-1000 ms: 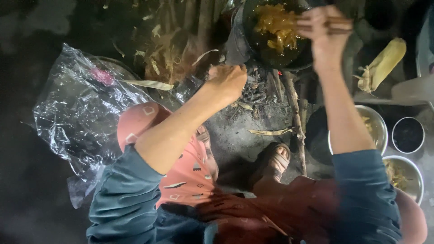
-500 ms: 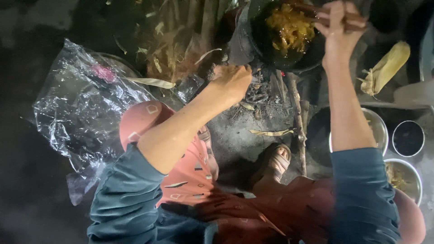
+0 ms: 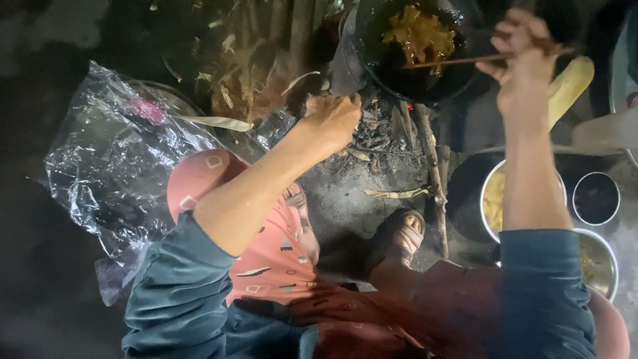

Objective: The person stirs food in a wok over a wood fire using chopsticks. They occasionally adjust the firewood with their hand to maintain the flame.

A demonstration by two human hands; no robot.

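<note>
Two thin sticks (image 3: pixel 465 61) are pinched in my right hand (image 3: pixel 525 63), fingers curled tight around their near ends, and their far tips reach into a dark pan (image 3: pixel 412 50) at the top of the view. Yellow food (image 3: pixel 419 30) sits heaped in the pan, close by the stick tips. My left hand (image 3: pixel 332 116) is closed in a loose fist just below the pan's left rim, beside a small pile of ash and twigs (image 3: pixel 382 129); I cannot tell whether it holds anything. Near my right hand lies an ear of corn in its husk (image 3: pixel 568 86). Under my right forearm stand three round metal bowls (image 3: pixel 492 199), one with yellow food, one dark inside. Left of my arm, a crumpled clear plastic bag (image 3: pixel 119 166) lies on the dark ground. A sandalled foot (image 3: pixel 399 236) rests on the ground between my arms.
</note>
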